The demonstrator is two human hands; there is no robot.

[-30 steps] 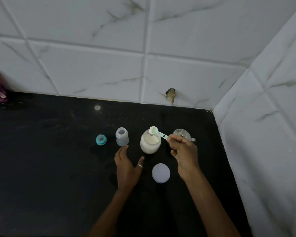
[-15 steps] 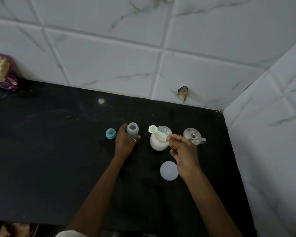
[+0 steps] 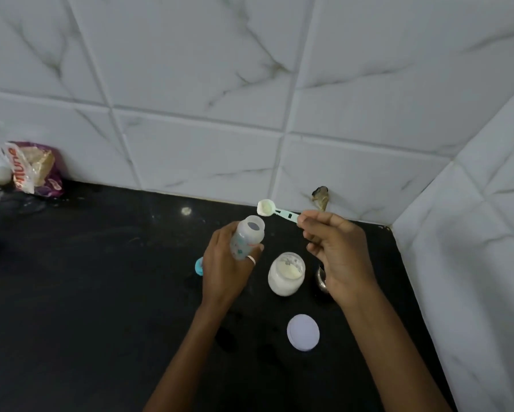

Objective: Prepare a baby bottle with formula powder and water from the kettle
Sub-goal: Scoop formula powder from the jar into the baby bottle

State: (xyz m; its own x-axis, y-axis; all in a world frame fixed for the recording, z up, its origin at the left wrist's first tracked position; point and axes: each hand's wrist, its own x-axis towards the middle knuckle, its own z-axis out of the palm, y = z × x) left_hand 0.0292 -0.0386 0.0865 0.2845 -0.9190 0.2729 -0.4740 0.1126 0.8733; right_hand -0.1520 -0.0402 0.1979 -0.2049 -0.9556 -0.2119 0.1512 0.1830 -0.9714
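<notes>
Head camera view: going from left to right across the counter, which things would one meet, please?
Purple snack packet → teal bottle cap → left hand holding the baby bottle → open formula jar → white lid → right hand holding the scoop.

Glossy marble-look wall tiles (image 3: 190, 150); translucent plastic bottle (image 3: 245, 237); dark speckled counter (image 3: 86, 292).
</notes>
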